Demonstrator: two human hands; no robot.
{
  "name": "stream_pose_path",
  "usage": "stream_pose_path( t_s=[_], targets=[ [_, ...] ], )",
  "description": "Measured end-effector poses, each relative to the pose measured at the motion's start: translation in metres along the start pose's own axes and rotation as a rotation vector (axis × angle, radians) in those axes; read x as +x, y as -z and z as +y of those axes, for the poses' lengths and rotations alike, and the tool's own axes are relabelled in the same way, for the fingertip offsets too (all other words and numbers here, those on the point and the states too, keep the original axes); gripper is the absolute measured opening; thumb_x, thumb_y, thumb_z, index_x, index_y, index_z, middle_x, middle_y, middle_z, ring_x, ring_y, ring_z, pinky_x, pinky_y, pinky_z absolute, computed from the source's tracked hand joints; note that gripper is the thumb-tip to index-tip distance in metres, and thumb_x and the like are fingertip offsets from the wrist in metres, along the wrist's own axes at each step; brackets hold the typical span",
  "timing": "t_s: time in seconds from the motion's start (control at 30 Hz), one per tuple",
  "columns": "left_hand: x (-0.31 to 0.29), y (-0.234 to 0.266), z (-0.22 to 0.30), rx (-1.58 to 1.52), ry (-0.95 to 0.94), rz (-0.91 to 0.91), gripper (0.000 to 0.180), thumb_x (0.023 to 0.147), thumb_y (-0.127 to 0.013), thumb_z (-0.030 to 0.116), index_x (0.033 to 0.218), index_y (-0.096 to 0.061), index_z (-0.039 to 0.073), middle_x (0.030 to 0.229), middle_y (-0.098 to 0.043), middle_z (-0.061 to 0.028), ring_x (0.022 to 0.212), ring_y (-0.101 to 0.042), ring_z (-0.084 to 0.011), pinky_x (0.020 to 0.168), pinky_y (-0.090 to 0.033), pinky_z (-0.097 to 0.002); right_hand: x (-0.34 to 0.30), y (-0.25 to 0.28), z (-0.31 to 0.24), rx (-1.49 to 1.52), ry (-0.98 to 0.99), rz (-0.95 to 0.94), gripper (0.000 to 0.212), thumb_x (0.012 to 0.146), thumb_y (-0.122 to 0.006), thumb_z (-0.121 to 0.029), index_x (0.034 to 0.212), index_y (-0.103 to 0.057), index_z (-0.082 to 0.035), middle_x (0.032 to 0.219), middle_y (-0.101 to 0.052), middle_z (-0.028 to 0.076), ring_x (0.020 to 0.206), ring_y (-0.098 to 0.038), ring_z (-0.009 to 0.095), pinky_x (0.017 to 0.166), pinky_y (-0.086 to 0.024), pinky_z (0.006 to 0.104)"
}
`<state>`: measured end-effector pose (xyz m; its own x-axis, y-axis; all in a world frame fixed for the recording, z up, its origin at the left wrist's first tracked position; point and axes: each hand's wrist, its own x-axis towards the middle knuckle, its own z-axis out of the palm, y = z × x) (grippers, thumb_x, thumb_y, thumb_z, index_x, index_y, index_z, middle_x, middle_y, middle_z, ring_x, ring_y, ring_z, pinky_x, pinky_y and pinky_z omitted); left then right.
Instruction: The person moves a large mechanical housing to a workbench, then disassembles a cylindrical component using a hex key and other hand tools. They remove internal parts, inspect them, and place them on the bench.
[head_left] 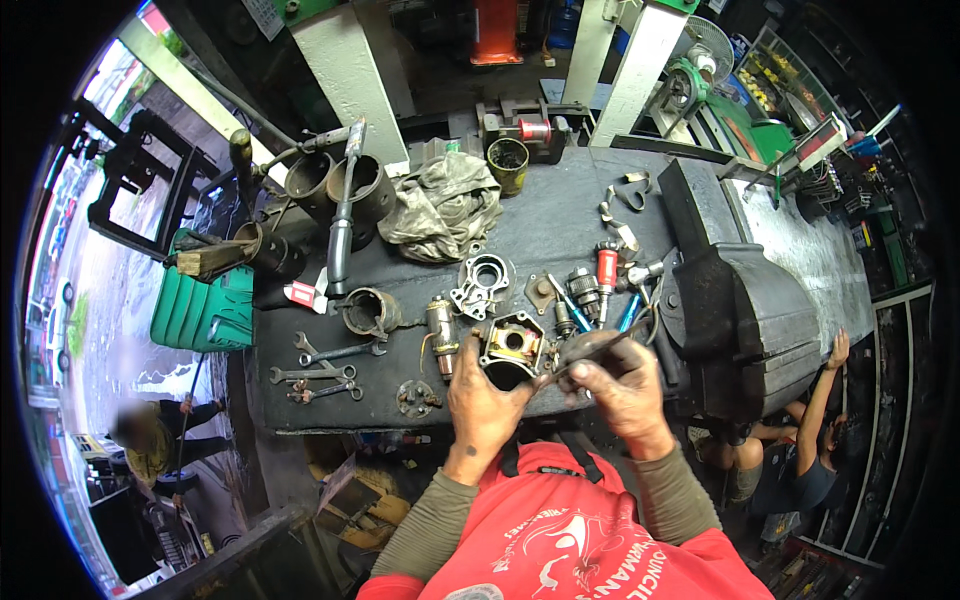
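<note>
My left hand (482,405) is closed around the near left side of a greasy metal housing (545,352), which has a round bore and a hexagonal opening with a brassy inside. My right hand (625,398) pinches a thin, dark, strip-like piece (592,350) just right of the housing; its exact kind is unclear. Beside the left hand stands a cylindrical metal part (441,335) with a wire. Beyond the housing lie a cast end cover (487,275) and a small diamond-shaped plate (540,293). A geared shaft (583,292), a red-handled tool (607,268) and a blue-handled tool (629,312) rest farther right.
Several wrenches (325,373), a round plate (415,398) and a metal ring (371,313) lie on the left. Farther back are a crumpled rag (440,210), a can (508,168) and a vise (535,130). A big black casing (740,330) fills the right. Two other people are nearby.
</note>
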<state>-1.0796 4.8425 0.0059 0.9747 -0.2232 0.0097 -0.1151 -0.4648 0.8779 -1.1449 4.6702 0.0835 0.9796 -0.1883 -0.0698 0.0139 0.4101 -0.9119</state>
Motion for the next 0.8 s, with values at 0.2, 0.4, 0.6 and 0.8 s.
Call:
stream_pose_path(
  t_s=[0.2,0.4,0.6,0.8],
  targets=[
    [0.026,0.012,-0.01,-0.052,-0.103,-0.18,0.105,0.055,-0.101,0.024,0.144,-0.052,-0.001,0.14,-0.06,-0.0194,0.127,-0.06,-0.0387,0.108,-0.049,-0.0453,0.024,-0.002,0.046,-0.215,0.202,0.176,0.019,0.092,-0.077,0.004,0.107,-0.066,0.002,0.097,-0.073,0.009,0.084,-0.072,0.015,0.073,-0.06,0.0294],
    [0.019,-0.004,-0.024,-0.2,-0.031,-0.142,0.099,0.06,-0.097,0.023,0.144,-0.051,-0.002,0.134,-0.063,-0.0242,0.125,-0.062,-0.0402,0.107,-0.05,-0.046,0.034,-0.015,0.055,-0.85,0.546,0.216,0.014,0.078,-0.085,-0.004,0.088,-0.075,-0.005,0.093,-0.076,0.007,0.092,-0.068,0.025,0.085,-0.049,0.037],
    [0.007,-0.014,-0.023,-0.124,-0.085,0.015,0.1,0.063,-0.097,0.027,0.145,-0.049,-0.004,0.131,-0.063,-0.0269,0.123,-0.063,-0.0423,0.105,-0.051,-0.0477,0.035,-0.013,0.056,-0.994,0.649,0.204,0.014,0.077,-0.085,-0.008,0.086,-0.074,-0.008,0.091,-0.075,0.003,0.095,-0.068,0.026,0.097,-0.043,0.0422],
    [0.009,-0.013,-0.016,-0.176,-0.066,-0.004,0.098,0.064,-0.097,0.026,0.144,-0.05,-0.004,0.127,-0.066,-0.0255,0.116,-0.067,-0.0414,0.1,-0.054,-0.0465,0.037,-0.017,0.051,-1.055,0.738,0.226,0.015,0.078,-0.082,-0.004,0.083,-0.068,-0.009,0.089,-0.073,0.003,0.095,-0.066,0.025,0.093,-0.038,0.0411]
  ],
)
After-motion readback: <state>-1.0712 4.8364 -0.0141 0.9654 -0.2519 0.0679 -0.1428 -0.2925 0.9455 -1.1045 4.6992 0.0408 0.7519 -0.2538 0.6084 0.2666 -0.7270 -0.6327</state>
